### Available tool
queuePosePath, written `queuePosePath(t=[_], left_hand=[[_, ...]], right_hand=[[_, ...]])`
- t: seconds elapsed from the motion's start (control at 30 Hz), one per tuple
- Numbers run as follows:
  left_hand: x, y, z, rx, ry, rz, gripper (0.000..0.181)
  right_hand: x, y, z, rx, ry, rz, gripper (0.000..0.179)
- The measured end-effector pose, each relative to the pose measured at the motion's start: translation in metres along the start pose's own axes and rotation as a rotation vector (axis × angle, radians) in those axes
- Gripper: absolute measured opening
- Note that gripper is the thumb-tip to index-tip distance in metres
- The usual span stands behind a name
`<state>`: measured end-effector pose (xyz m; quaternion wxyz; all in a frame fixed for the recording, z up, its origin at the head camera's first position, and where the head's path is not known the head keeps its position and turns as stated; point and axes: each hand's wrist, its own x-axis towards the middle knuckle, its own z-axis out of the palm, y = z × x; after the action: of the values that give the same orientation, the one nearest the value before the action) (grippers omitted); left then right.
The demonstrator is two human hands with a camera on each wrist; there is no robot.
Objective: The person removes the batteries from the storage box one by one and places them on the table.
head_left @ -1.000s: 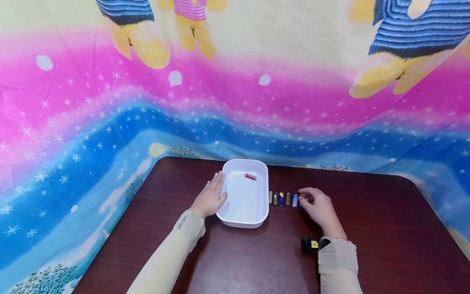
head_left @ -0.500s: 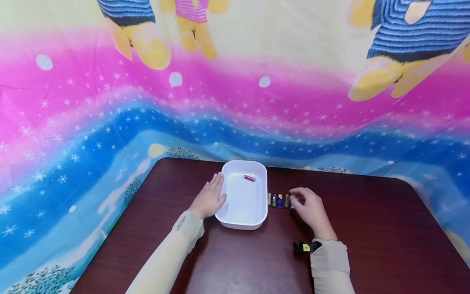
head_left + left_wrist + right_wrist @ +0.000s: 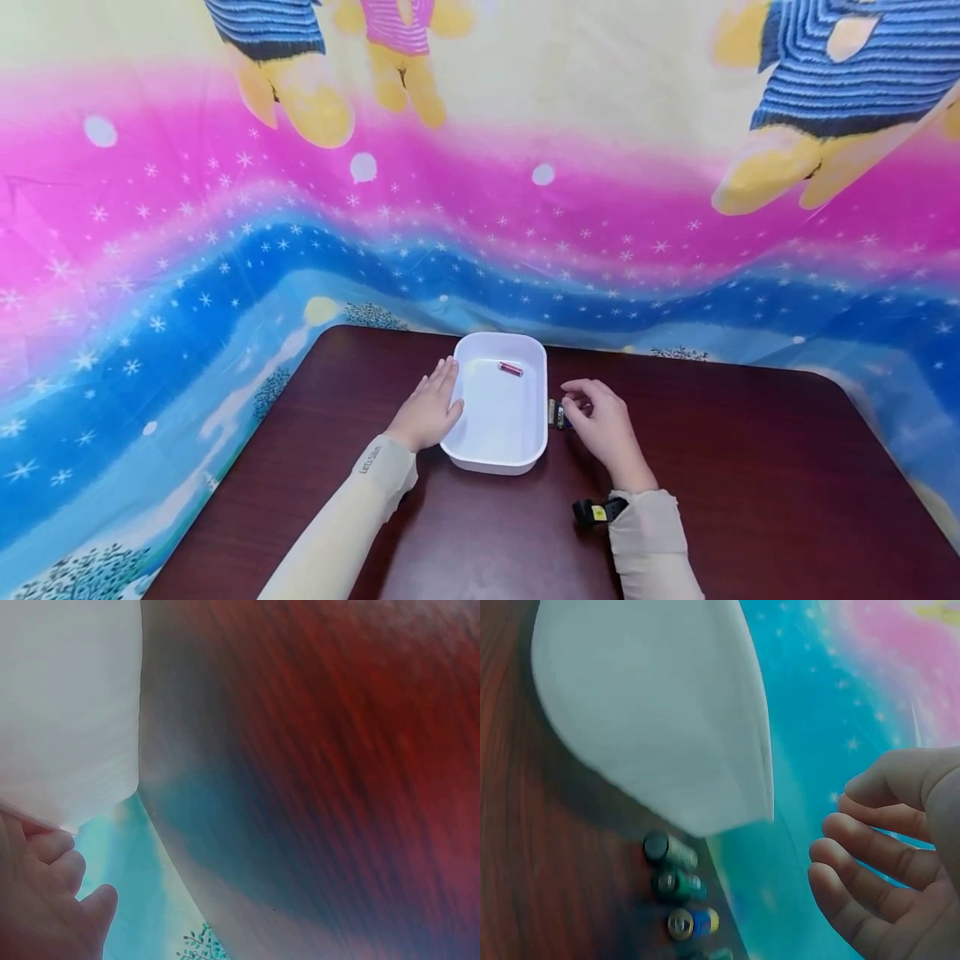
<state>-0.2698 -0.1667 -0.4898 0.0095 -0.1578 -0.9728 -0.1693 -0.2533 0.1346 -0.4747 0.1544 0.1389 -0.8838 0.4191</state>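
Note:
A white plastic tray [image 3: 495, 462] stands on the table with one red battery [image 3: 511, 369] inside it. My left hand [image 3: 426, 408] rests along the tray's left side, fingers straight and thumb at the rim; the left wrist view shows its fingertips against the white edge. On the tray's right side several batteries lie in a row, among them a grey-green one [image 3: 671, 851], a green one [image 3: 679, 885] and a blue-and-yellow one [image 3: 696, 922]. My right hand [image 3: 603, 425] hovers over this row, fingers loosely bent and holding nothing, hiding most of it in the head view.
The dark red-brown table [image 3: 750, 467] has rounded far corners. Behind it hangs a colourful printed cloth [image 3: 480, 225] with bears and snowflakes. A black strap with a small device [image 3: 596, 511] is on the right wrist.
My right hand has moved left along the battery row toward the tray, passing over the batteries at the row's right end. The left hand has stayed at the tray, and the red battery lies unmoved.

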Motion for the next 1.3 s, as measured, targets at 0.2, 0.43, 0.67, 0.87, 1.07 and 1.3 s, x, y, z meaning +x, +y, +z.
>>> queuePosePath(t=[0.2,0.43,0.67,0.87,1.07,1.3], left_hand=[[0.001,-0.001,0.001,0.004,0.006,0.009,0.067],[0.0,0.0,0.001,0.005,-0.004,0.004,0.066],[0.0,-0.002,0.002,0.005,-0.003,0.012,0.067],[0.003,-0.005,0.004,0.008,0.014,0.026,0.067],[0.002,-0.005,0.004,0.003,0.004,0.019,0.067],[0.002,-0.003,0.003,-0.003,0.001,0.012,0.067]], right_hand=[[0.013,-0.015,0.002,0.011,-0.026,-0.013,0.018],[0.032,-0.027,0.0,0.012,-0.079,-0.022,0.019],[0.047,-0.037,-0.001,0.015,-0.147,0.019,0.023],[0.061,-0.041,0.003,0.037,-0.17,0.035,0.024],[0.073,-0.042,0.01,0.061,-0.2,0.07,0.025],[0.082,-0.043,0.016,0.084,-0.216,0.111,0.023]])
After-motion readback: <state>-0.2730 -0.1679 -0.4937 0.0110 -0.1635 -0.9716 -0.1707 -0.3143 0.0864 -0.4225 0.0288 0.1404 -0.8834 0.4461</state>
